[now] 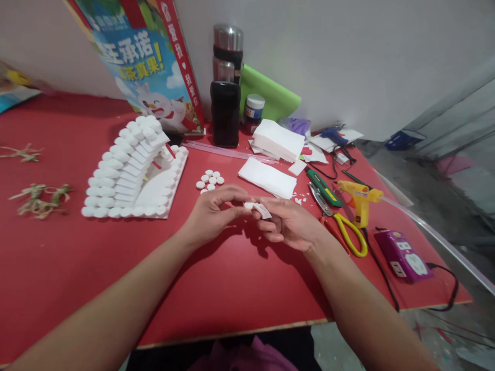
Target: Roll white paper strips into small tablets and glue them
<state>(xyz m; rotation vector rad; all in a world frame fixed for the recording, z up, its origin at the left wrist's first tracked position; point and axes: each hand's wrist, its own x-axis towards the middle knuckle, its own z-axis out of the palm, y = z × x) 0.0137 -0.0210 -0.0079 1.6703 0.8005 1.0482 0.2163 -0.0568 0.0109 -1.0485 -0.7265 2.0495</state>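
Both hands, left and right, are pinching a small white piece above open red bench, its near edge running below.

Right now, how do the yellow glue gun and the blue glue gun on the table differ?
The yellow glue gun lies nearer the person; the blue glue gun is farther back, near the wall. A long clear stick runs out of the yellow one, while I can see no such stick on the blue one. The yellow one lies beside the scissors; the blue one rests among white sheets. Both lie toward the table's right side.
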